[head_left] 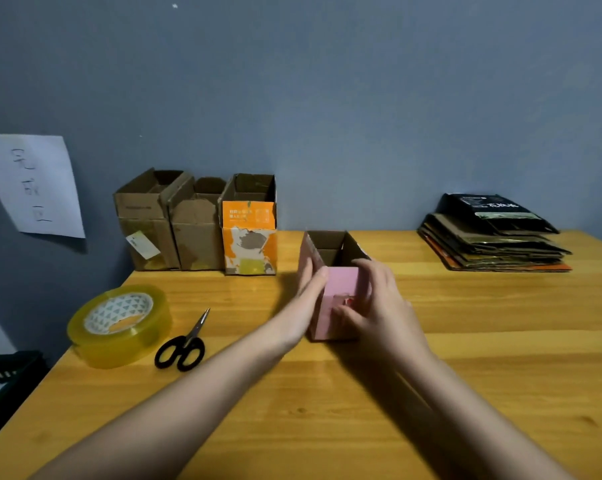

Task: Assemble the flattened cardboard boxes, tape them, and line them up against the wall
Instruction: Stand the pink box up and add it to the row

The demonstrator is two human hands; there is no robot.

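Both hands steady an upright pink box [341, 289] mid-surface.
Left hand [308, 299] presses flat against its side; right hand [379, 303] grips its front; three assembled boxes [195, 223] line the wall [327, 98].

Both bare forearms reach up from the bottom of the frame and meet near its centre. The left hand [308, 299] lies flat, fingers straight and together, palm pressed against the left side of the pink box [341, 289]. The right hand [379, 299] comes in from the lower right and covers the box's near right side, fingers curled over the top edge and the thumb, somewhat blurred, apparently pressing on the front face. Both wrists are nearly straight.
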